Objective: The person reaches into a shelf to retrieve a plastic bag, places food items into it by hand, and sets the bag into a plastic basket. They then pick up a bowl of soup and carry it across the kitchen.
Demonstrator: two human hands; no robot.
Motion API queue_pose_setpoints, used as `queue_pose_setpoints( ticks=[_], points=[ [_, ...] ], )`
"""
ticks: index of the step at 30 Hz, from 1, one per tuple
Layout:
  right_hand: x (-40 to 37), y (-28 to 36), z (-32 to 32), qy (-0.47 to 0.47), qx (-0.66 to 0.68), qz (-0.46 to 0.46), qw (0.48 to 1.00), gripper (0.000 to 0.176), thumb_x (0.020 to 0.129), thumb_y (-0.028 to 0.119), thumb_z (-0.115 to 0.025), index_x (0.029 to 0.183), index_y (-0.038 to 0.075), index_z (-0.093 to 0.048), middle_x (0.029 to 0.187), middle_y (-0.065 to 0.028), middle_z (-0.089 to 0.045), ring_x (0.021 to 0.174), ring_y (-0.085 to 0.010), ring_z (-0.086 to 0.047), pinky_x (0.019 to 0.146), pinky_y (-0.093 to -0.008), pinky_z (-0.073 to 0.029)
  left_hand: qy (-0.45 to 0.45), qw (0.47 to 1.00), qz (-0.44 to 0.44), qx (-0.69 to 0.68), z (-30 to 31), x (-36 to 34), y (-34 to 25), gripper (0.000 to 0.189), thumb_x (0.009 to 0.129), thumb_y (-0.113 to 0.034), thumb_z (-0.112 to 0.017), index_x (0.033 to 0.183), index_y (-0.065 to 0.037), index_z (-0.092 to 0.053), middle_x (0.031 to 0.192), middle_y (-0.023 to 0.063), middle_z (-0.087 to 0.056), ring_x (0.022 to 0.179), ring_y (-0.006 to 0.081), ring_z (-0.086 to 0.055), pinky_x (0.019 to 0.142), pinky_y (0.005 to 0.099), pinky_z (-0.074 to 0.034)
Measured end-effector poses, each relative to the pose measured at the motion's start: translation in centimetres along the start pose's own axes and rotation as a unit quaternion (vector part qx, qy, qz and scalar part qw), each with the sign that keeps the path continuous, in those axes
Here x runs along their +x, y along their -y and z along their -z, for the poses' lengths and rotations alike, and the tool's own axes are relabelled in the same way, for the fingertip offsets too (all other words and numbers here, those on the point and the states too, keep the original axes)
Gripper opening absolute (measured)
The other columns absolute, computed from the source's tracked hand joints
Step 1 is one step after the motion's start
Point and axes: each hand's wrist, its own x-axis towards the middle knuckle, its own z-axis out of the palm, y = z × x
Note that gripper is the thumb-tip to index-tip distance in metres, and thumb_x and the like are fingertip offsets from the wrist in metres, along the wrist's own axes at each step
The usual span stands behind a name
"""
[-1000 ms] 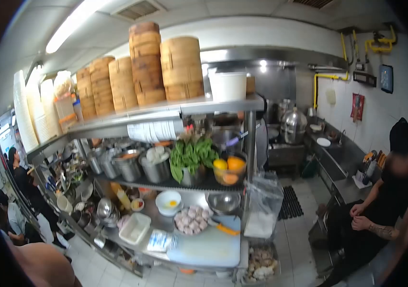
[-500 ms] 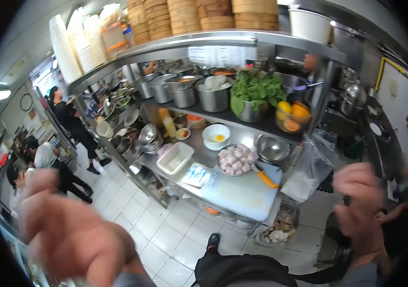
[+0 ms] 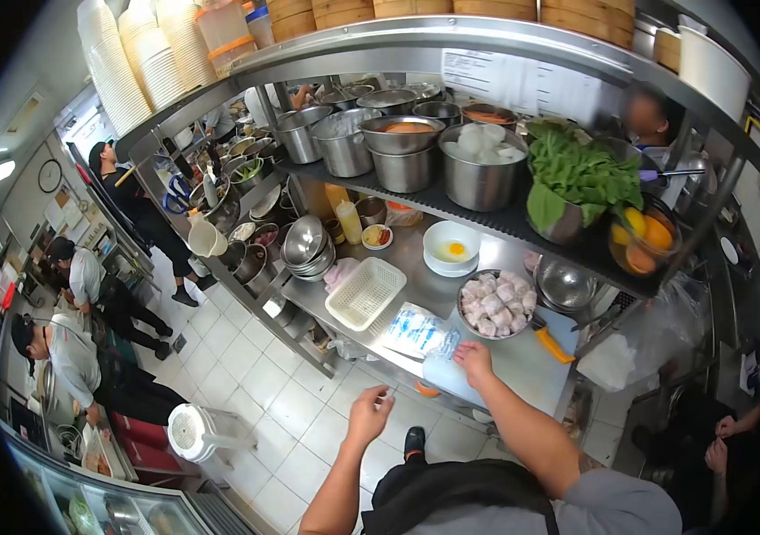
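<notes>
My left hand [image 3: 369,415] is in the air in front of the counter, fingers slightly curled and apart, holding nothing. My right hand [image 3: 473,359] reaches over the near left part of the pale cutting board [image 3: 523,357], beside a clear plastic bag [image 3: 444,341] and a white and blue packet [image 3: 411,330]; its fingers are bent, and whether they touch the bag is unclear. Behind the board stand a bowl of pale meat pieces [image 3: 498,304] and a knife with an orange handle [image 3: 553,344]. An empty white basket [image 3: 366,294] lies left of the packet.
White bowls with an egg [image 3: 451,248] stand behind the packet. The shelf [image 3: 344,183] above holds metal pots [image 3: 483,169] and leafy greens [image 3: 576,174]. Co-workers [image 3: 72,357] stand at the left, near a white bucket [image 3: 193,432]. Another person's hands [image 3: 721,441] show at right.
Both hands, raised wide apart near the camera before, are now lower and closer together, the right one over the board. The view has shifted, showing more of the left side.
</notes>
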Motion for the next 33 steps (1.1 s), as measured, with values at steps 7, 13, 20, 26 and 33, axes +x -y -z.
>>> queue_pose_setpoints(
  ticks=[7,13,20,26,33],
  points=[
    [2.5,-1.2,-2.6,0.059,-0.031,-0.112,0.991,0.021,0.092,0.007,-0.057,0.113,0.007,-0.058,0.088,-0.0068,-0.062,0.074,-0.0188,-0.061,0.060,-0.0312,-0.049,0.104,0.993,-0.042,0.023,-0.4,7.5,1.6,0.050,0.086,-0.025,-0.072,0.128,-0.003,-0.058,0.118,0.0183,-0.064,0.101,0.0312,-0.065,0.087,0.0391,-0.052],
    [1.7,0.2,-2.4,0.065,-0.125,-0.160,0.977,0.018,0.093,0.016,-0.060,0.110,0.011,-0.062,0.087,-0.0018,-0.062,0.079,-0.0161,-0.059,0.065,-0.0302,-0.047,0.113,0.952,-0.253,0.132,-6.1,13.8,0.9,0.082,0.082,-0.037,-0.074,0.148,-0.007,-0.035,0.143,0.0234,-0.045,0.132,0.0391,-0.045,0.106,0.0483,-0.040],
    [2.2,-1.1,-1.2,0.123,-0.340,0.010,0.932,0.012,0.089,0.012,-0.061,0.097,0.008,-0.069,0.081,-0.0007,-0.062,0.074,-0.0127,-0.055,0.065,-0.0304,-0.044,0.252,0.943,-0.173,0.131,-9.0,17.5,2.3,0.077,0.082,-0.031,-0.073,0.146,-0.007,-0.038,0.145,0.0198,-0.043,0.130,0.0374,-0.045,0.107,0.0510,-0.038],
    [3.0,0.0,-1.7,0.018,-0.576,0.232,0.784,0.018,0.083,0.013,-0.063,0.079,-0.004,-0.068,0.069,-0.0129,-0.064,0.064,-0.0203,-0.059,0.060,-0.0394,-0.046,0.191,0.933,-0.179,0.245,-10.4,17.4,4.9,0.058,0.090,-0.026,-0.060,0.145,-0.020,-0.043,0.142,0.0167,-0.047,0.122,0.0400,-0.053,0.098,0.0567,-0.044],
    [1.6,1.6,-2.5,-0.031,-0.434,0.250,0.865,0.013,0.090,0.010,-0.059,0.083,-0.001,-0.062,0.072,-0.0106,-0.060,0.068,-0.0211,-0.058,0.066,-0.0372,-0.048,0.221,0.930,-0.153,0.253,-8.8,17.6,3.5,0.037,0.094,-0.021,-0.048,0.130,-0.017,-0.055,0.128,0.0172,-0.059,0.107,0.0398,-0.063,0.089,0.0561,-0.049]
  ],
)
